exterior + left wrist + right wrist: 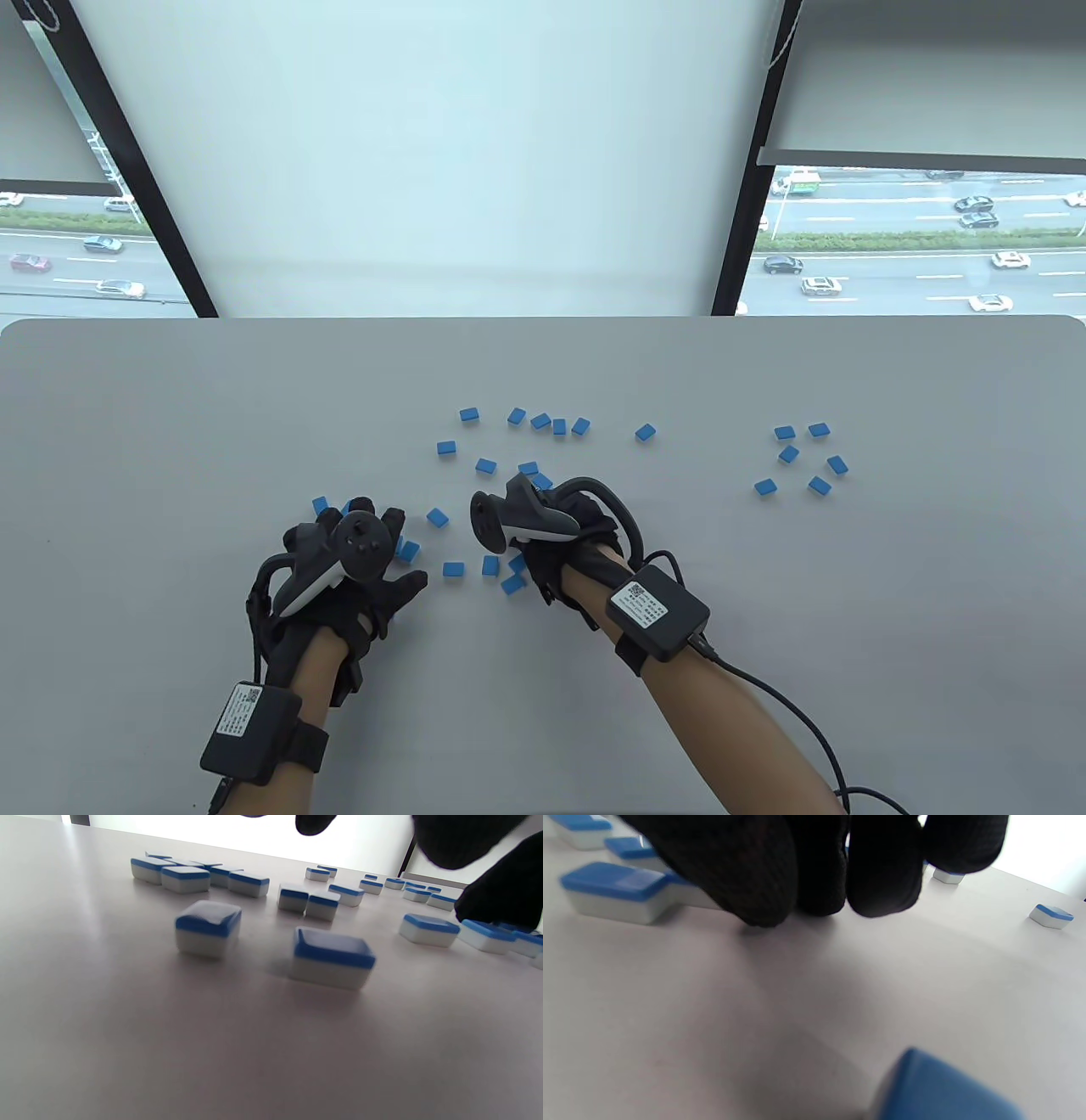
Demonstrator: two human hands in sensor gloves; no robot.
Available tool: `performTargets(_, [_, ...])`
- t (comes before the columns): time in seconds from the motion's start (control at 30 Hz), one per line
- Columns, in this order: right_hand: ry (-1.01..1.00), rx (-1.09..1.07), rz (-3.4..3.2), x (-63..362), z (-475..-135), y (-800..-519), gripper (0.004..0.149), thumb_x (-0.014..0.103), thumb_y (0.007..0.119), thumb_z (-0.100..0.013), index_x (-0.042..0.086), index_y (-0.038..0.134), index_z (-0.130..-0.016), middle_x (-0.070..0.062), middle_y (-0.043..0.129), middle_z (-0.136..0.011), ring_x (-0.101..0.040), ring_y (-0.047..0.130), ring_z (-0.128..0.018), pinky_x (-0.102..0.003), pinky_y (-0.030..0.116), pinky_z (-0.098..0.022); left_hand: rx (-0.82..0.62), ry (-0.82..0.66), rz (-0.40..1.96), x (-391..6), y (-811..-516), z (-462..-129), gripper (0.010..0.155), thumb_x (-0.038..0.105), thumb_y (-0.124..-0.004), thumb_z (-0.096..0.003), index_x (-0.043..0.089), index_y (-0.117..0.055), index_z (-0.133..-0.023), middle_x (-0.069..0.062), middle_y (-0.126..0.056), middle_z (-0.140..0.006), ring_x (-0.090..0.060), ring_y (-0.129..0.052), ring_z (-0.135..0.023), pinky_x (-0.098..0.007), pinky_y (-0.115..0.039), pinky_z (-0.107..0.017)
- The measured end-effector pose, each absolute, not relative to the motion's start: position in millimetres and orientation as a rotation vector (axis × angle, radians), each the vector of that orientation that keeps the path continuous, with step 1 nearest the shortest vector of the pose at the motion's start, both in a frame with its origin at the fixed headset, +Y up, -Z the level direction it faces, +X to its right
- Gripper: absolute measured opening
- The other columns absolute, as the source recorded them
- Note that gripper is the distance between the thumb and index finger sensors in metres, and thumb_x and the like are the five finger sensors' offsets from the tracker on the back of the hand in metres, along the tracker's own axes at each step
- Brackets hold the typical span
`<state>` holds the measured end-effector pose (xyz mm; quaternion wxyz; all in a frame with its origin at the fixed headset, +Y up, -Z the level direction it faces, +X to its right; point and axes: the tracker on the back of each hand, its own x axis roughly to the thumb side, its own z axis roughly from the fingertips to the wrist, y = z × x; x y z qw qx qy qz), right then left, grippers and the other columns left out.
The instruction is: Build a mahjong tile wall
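Note:
Several blue-backed mahjong tiles (485, 465) lie scattered face down on the grey table (170, 407). My left hand (382, 564) lies low over the table with fingers spread, above tiles (409, 550); it holds nothing. In the left wrist view two loose tiles (208, 927) (331, 957) lie just ahead. My right hand (524, 567) points fingers down beside three tiles (489, 565). In the right wrist view its fingertips (882, 878) are bunched together and touch the table, with a tile (615, 891) just beside the thumb. No tile shows between the fingers.
A separate group of tiles (802, 454) lies to the right, and a row (543, 421) lies further back. One tile (946, 1090) sits very close under the right wrist camera. The table's far edge (543, 319) meets a window.

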<state>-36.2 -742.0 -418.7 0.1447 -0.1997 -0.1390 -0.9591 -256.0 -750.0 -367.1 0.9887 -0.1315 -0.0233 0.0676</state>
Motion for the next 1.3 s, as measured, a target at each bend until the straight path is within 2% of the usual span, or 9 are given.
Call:
performTargets(0.3, [-0.427, -0.523, -2.785, -37, -420, -743, 0.058, 0.032, 0.088, -0.039, 0.023, 0.064, -0.091, 0.003, 0.086, -0.073, -0.024, 0.091, -0.045, -0.047, 0.077, -0.045, -0.263, -0.048, 0.141, -256, -749, -367, 0.086, 0.072, -0.065, -0.0401, 0.037, -0.034, -0.112, -0.002, -0.024, -0.121, -0.045, -0.022, -0.109, -0.075, -0.021, -0.068])
performTargets(0.5, [-0.346, -0.508, -2.873, -21, -414, -707, 0.06, 0.032, 0.087, -0.039, 0.019, 0.062, -0.092, 0.0, 0.085, -0.073, -0.024, 0.091, -0.043, -0.047, 0.078, -0.043, -0.264, -0.051, 0.141, -255, -749, -367, 0.086, 0.072, -0.065, -0.0402, 0.036, -0.034, -0.112, -0.002, -0.024, -0.121, -0.045, -0.023, -0.109, -0.075, -0.021, -0.068])
performTargets(0.6, [-0.263, -0.54, -2.916, -5, -402, -685, 0.06, 0.032, 0.087, -0.039, 0.018, 0.062, -0.092, 0.0, 0.085, -0.072, -0.024, 0.091, -0.042, -0.047, 0.079, -0.042, -0.263, -0.054, 0.142, -255, -749, -368, 0.086, 0.072, -0.065, -0.0401, 0.037, -0.035, -0.112, -0.002, -0.024, -0.121, -0.045, -0.023, -0.109, -0.075, -0.022, -0.068])
performTargets(0.8, [-0.108, -0.528, -3.027, 35, -374, -658, 0.06, 0.031, 0.087, -0.038, 0.016, 0.063, -0.091, -0.001, 0.085, -0.071, -0.023, 0.092, -0.041, -0.047, 0.08, -0.04, -0.26, -0.062, 0.144, -254, -749, -368, 0.086, 0.072, -0.065, -0.04, 0.037, -0.035, -0.112, -0.002, -0.024, -0.121, -0.045, -0.024, -0.109, -0.075, -0.022, -0.069])
performTargets(1.07, [-0.018, -0.423, -3.193, 92, -349, -662, 0.06, 0.03, 0.087, -0.039, 0.015, 0.064, -0.092, -0.002, 0.086, -0.07, -0.024, 0.092, -0.04, -0.047, 0.08, -0.039, -0.258, -0.063, 0.148, -254, -749, -368, 0.086, 0.072, -0.065, -0.0399, 0.037, -0.035, -0.112, -0.002, -0.024, -0.121, -0.045, -0.024, -0.109, -0.075, -0.022, -0.069])
performTargets(1.3, [-0.05, -0.37, -3.232, 117, -346, -685, 0.059, 0.031, 0.089, -0.038, 0.016, 0.068, -0.091, -0.002, 0.088, -0.068, -0.024, 0.093, -0.038, -0.048, 0.081, -0.037, -0.258, -0.061, 0.152, -254, -749, -367, 0.086, 0.072, -0.065, -0.0399, 0.037, -0.035, -0.112, -0.002, -0.025, -0.121, -0.045, -0.025, -0.109, -0.075, -0.023, -0.069])
